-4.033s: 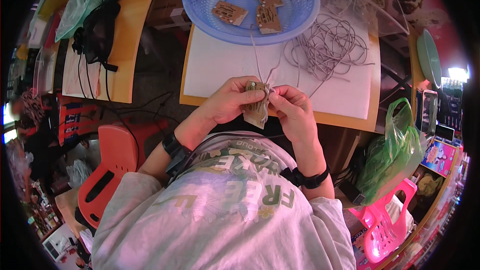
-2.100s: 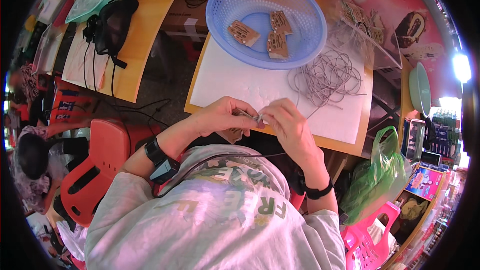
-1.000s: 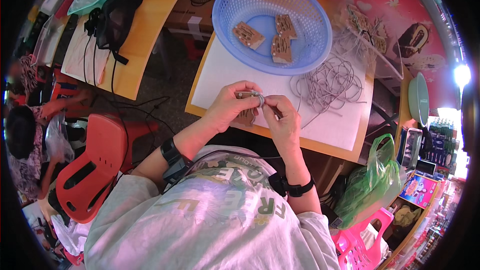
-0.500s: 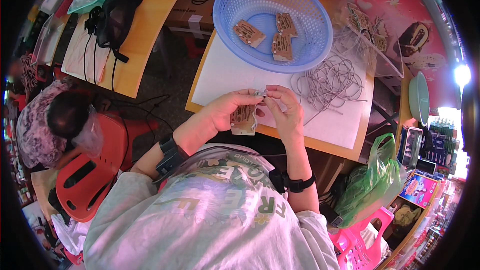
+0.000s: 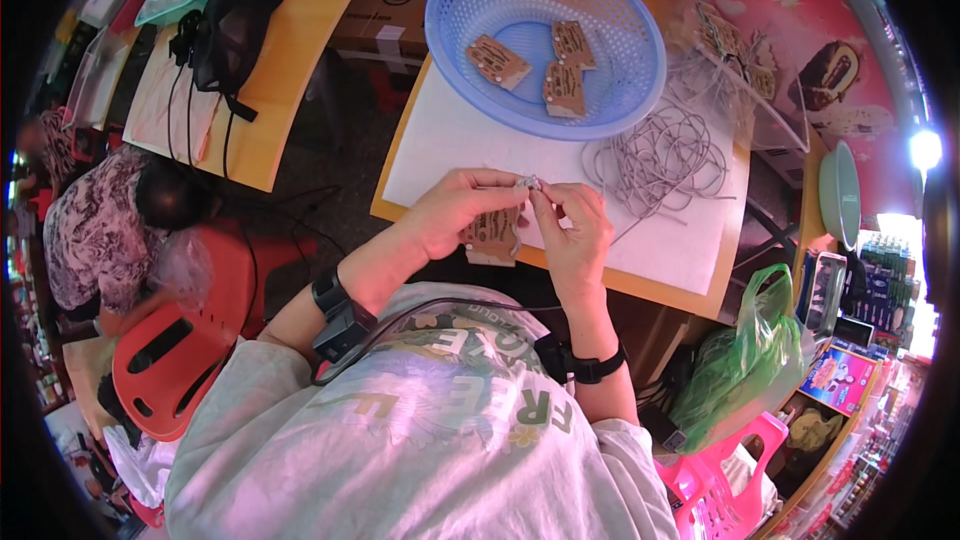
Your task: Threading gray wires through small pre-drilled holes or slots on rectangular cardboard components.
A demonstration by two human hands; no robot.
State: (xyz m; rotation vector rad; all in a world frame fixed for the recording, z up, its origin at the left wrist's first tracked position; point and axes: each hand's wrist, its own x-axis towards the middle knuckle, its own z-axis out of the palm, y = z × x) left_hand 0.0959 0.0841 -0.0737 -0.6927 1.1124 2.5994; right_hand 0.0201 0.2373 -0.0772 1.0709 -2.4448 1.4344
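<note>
Near the front edge of the table, my left hand [image 5: 452, 212] pinches the upper end of a brown printed cardboard tag [image 5: 490, 240], which hangs below the fingers. My right hand [image 5: 578, 232] meets it fingertip to fingertip, closed on a small bit of pale grey cord [image 5: 528, 183] at the top of the tag. Fingers cover most of that cord, so its exact shape cannot be made out. Beyond the hands, a blue plastic basket [image 5: 548, 130] holds a few similar tags [image 5: 497, 62]. A loose tangle of grey cord [image 5: 660, 162] lies right of the basket.
A white sheet [image 5: 420, 155] covers the wooden table. Clear plastic bags with more tags [image 5: 735, 50] stand at the far right. A green plastic bag [image 5: 740, 370] and pink chair [image 5: 740, 480] are at my right. On the left, another person [image 5: 100, 220] bends beside a red chair [image 5: 165, 370].
My hands stay together at nearly the same place, the right one turning slightly with its fingers more curled. The other person at the left has shifted and leans differently.
</note>
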